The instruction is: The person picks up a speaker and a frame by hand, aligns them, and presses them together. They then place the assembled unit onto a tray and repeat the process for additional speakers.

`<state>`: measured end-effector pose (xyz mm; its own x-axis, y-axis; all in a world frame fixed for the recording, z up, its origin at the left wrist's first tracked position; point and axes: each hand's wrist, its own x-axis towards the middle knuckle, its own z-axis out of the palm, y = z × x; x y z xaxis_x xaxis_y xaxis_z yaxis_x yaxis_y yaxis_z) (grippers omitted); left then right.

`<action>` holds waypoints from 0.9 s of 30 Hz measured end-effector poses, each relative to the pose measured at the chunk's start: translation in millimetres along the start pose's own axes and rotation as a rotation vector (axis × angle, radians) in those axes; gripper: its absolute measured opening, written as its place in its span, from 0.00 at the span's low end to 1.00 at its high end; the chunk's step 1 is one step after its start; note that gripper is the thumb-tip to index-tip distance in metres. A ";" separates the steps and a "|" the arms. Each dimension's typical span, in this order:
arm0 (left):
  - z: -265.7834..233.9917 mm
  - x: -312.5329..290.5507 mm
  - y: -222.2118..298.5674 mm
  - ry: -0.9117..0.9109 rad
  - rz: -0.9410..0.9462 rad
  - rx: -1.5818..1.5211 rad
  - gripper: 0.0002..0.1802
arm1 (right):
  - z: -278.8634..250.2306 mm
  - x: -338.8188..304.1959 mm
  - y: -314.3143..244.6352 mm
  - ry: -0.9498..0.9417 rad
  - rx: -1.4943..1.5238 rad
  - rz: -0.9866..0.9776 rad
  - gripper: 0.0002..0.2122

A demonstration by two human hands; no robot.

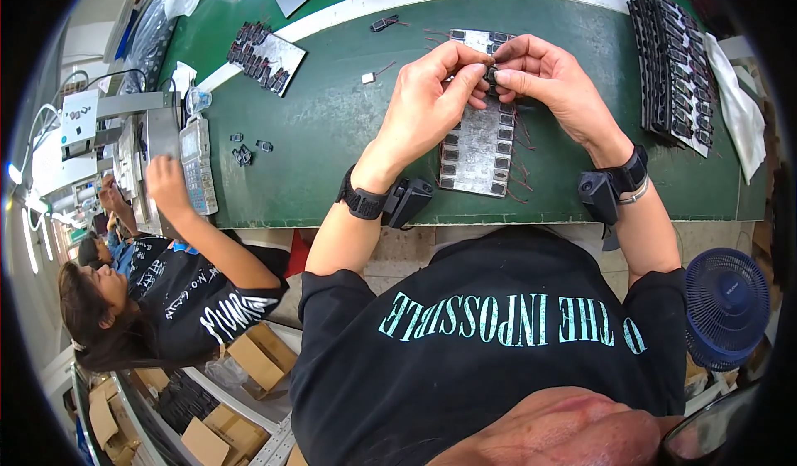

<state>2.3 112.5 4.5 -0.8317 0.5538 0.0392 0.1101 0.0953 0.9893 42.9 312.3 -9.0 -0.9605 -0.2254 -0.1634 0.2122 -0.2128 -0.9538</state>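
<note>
My left hand point(425, 92) and my right hand point(558, 82) meet over the far half of a long pale metal plate point(476, 146). Both are closed, fingertips pinching a small black part point(491, 76) between them. Fingers cover most of it, so its exact kind cannot be made out. Along both long edges of the plate sit small black rectangular parts point(501, 161) with thin dark-red wires trailing off the side. A single black part with wires point(383, 23) lies beyond my left hand, and a small white block with a wire point(368, 77) lies to its left.
Stacked plates of black parts point(677, 76) stand at the right, beside a white cloth point(739, 109). Another loaded plate point(282, 57) and loose black parts point(242, 154) lie at left. A co-worker's hand point(168, 185) is by a machine keypad point(196, 163). A blue fan point(727, 308) stands lower right.
</note>
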 end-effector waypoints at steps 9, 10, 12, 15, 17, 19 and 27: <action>-3.7 1.1 -5.6 0.057 0.000 -0.032 0.08 | 15.0 -1.5 5.9 0.103 -0.086 -0.173 0.09; -4.2 0.9 -5.4 0.066 0.002 -0.038 0.08 | 18.9 -3.3 4.3 0.142 -0.163 -0.205 0.09; -5.7 0.0 -2.9 0.056 -0.014 -0.036 0.09 | 21.7 -4.3 3.2 0.178 -0.240 -0.238 0.08; -6.4 0.2 0.4 0.029 -0.045 -0.034 0.09 | 21.0 -5.4 2.7 0.205 -0.379 -0.280 0.08; -7.0 0.1 -1.6 0.036 -0.030 -0.060 0.09 | 23.7 -5.9 0.2 0.215 -0.426 -0.292 0.08; -6.1 0.4 -2.2 0.038 -0.023 -0.074 0.09 | 25.3 -6.7 -1.7 0.240 -0.516 -0.316 0.08; -0.3 -0.1 1.1 0.038 -0.007 -0.030 0.09 | 17.1 -3.0 4.0 0.160 -0.051 -0.158 0.07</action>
<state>2.4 112.3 5.7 -0.8527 0.5210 0.0375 0.0886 0.0734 0.9934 49.7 295.9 -8.0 -0.9982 -0.0389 -0.0450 0.0514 -0.1844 -0.9815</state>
